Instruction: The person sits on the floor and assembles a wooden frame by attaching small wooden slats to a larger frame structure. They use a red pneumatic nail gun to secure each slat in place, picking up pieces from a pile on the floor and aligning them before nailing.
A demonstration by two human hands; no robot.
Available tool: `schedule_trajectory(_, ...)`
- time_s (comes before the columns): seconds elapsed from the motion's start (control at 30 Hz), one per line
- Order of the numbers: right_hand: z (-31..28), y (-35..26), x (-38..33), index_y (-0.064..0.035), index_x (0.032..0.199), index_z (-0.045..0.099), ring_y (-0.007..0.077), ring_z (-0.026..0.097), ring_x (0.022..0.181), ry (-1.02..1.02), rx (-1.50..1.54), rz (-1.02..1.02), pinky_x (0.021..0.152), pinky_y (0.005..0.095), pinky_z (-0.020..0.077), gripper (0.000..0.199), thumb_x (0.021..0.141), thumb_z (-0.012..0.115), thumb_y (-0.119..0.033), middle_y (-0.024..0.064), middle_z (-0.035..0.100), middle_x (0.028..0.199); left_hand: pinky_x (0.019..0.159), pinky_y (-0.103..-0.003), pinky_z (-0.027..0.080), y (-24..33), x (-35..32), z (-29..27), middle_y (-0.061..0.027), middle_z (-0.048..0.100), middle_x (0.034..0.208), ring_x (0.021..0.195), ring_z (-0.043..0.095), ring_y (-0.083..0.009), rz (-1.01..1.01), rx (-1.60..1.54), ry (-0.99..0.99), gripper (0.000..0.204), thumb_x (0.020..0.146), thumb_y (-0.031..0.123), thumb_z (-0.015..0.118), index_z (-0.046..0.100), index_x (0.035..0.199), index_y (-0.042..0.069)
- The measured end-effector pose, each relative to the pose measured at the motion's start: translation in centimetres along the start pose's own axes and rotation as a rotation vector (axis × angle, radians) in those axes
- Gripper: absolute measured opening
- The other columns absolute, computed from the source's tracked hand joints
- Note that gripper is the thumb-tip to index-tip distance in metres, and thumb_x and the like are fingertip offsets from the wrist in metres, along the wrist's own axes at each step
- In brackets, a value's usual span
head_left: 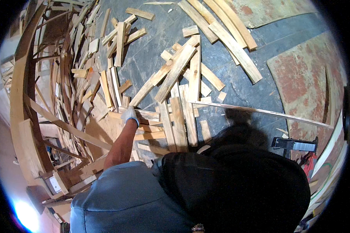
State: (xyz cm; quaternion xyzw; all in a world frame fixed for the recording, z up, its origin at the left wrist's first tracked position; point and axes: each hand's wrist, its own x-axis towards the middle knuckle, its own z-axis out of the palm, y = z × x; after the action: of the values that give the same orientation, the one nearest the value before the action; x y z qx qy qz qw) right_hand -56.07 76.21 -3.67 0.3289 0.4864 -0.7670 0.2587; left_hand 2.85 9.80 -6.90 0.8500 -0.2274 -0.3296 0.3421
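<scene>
Boards (pixel 176 73) lie heaped and crisscrossed through the middle of the head view, pale wood on a dark floor (pixel 144 58), and in comes the left hand (pixel 129 113) at their near left edge! It wears a whitish glove (pixel 132 119) with a blue cuff, the forearm reaching up out of a blue-grey sleeve (pixel 118 186). Right by the fingers, the low end of a diagonal board (pixel 146 90); just to the right of the hand, a short board (pixel 148 115) lying crosswise. Is the grip closed on either? I cannot tell, the fingers are too hidden. The right hand is out of view, so its grip I cannot tell either. Over to the left, stacked timber (pixel 62 77) crowds the side; up top right, long planks (pixel 237 54) slant side by side. A thin strip (pixel 260 113) runs rightward from the heap, and beyond it sits a black-and-silver tool (pixel 301 145).
</scene>
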Motion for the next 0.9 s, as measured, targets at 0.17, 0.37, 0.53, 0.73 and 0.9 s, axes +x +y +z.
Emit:
schedule_trajectory(0.17, 0.1, 0.3, 1.0, -0.0052, 0.123, 0.057, 0.0154, 0.05, 0.072, -0.017, 0.038, 0.003, 0.075, 0.0318, 0.0479, 0.039, 0.103, 0.057, -0.039, -0.0001, 0.051, 0.075, 0.067, -0.04, 0.054, 0.5, 1.3, -0.8, -0.012, 0.065, 0.083, 0.074, 0.064, -0.0265, 0.135, 0.339, -0.072, 0.031, 0.086, 0.02, 0.071, 0.065, 0.101, -0.007)
schedule_trajectory(0.37, 1.3, 0.6, 0.5, -0.0061, 0.123, 0.057, 0.0152, 0.05, 0.072, -0.039, 0.042, -0.042, 0.074, 0.0325, 0.0483, 0.039, 0.103, 0.056, -0.04, -0.0002, 0.051, 0.074, 0.08, -0.045, 0.053, 4.4, -0.9, -1.2, -0.0101, 0.063, 0.085, 0.08, 0.063, -0.0302, 0.089, -0.154, -0.363, 0.021, 0.087, 0.02, 0.062, 0.062, 0.1, 0.004)
schedule_trajectory(0.53, 1.8, 0.4, -0.2, -0.0089, 0.121, 0.061, 0.0152, 0.051, 0.07, -0.045, 0.085, -0.021, 0.069, 0.033, 0.0474, 0.04, 0.101, 0.058, -0.044, -0.0009, 0.056, 0.077, 0.09, -0.039, 0.054, 10.4, -14.7, 4.8, -0.0147, 0.065, 0.114, 0.099, 0.066, -0.0268, 0.475, -0.036, -0.6, 0.052, 0.084, 0.014, 0.069, 0.056, 0.132, -0.004)
schedule_trajectory(0.73, 1.7, 0.8, -0.2, -0.0086, 0.11, 0.059, 0.0157, 0.052, 0.066, -0.068, 0.117, -0.112, 0.067, 0.0349, 0.0499, 0.032, 0.103, 0.057, -0.039, -0.0023, 0.052, 0.072, 0.114, -0.04, 0.039, 18.6, -32.6, 22.0, -0.0272, 0.052, 0.143, 0.132, 0.052, -0.036, 1.535, 0.718, -0.942, 0.08, 0.083, 0.031, 0.075, 0.043, 0.147, -0.007)
schedule_trajectory(0.9, 3.9, 0.9, -0.5, -0.008, 0.104, 0.061, 0.0153, 0.051, 0.065, -0.157, 0.201, -0.07, 0.066, 0.0353, 0.0485, 0.031, 0.102, 0.058, -0.039, -0.0014, 0.053, 0.071, 0.119, -0.039, 0.034, 20.1, -37.8, 31.0, -0.0227, 0.044, 0.154, 0.144, 0.042, -0.0325, 1.614, 0.92, -1.194, 0.077, 0.09, 0.036, 0.072, 0.041, 0.152, 0.003)
